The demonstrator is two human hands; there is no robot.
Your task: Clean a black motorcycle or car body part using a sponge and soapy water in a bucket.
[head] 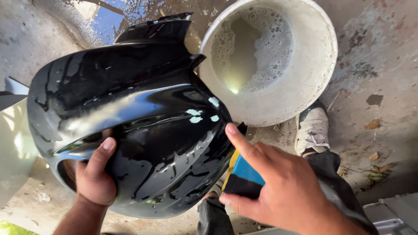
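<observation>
Head view, left hand [93,176] gripping wet black fairing [143,130], right hand [278,187] clutching sponge [242,176]

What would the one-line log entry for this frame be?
left hand: grips wet black fairing | right hand: holds blue-yellow sponge, forefinger on fairing | bucket: soapy water, behind
</observation>
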